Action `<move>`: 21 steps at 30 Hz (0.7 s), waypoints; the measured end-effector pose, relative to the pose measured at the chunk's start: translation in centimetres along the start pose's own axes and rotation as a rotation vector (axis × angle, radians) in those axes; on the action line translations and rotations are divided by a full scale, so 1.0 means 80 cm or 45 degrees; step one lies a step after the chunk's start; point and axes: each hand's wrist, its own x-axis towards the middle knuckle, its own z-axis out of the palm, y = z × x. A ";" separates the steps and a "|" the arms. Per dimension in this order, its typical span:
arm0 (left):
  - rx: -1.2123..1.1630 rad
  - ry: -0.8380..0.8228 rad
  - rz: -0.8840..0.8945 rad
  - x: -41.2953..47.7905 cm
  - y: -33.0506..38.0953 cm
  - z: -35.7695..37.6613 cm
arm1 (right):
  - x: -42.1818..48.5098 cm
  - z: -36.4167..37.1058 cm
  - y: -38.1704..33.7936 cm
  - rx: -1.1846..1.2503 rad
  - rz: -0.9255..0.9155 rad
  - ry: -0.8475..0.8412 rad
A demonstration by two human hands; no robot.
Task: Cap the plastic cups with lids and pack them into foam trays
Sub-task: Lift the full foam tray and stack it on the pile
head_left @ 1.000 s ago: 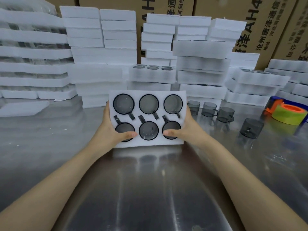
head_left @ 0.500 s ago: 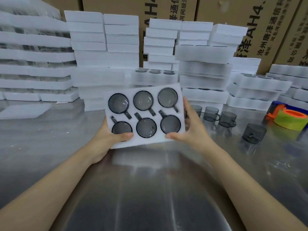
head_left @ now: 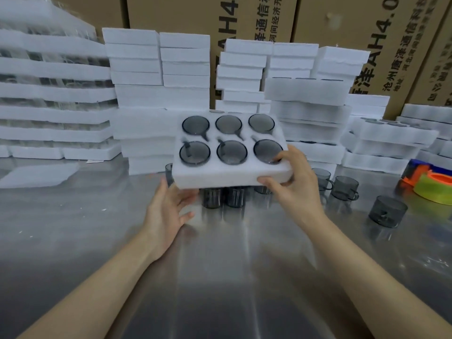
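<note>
Foam tray (head_left: 227, 173) with six grey cups (head_left: 231, 152) is held above the surface (head_left: 73, 216). Your right hand (head_left: 293, 182) clamps its near right corner, while your left hand (head_left: 168, 209), fingers straight and spread, touches its near left underside.

Cup bodies (head_left: 212, 198) mostly beneath the foam tray (head_left: 230, 176) (tape roll (head_left: 434, 192) cut off)

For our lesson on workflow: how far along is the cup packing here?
Done: six cups fill the tray; filled trays are stacked behind. In hand: the right hand grips the tray above the table, left hand open beneath it. Left: loose cups on the table are unpacked.
</note>
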 end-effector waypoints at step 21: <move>0.259 0.062 0.085 0.012 -0.019 0.006 | 0.235 0.128 0.066 -1.214 -0.295 -0.046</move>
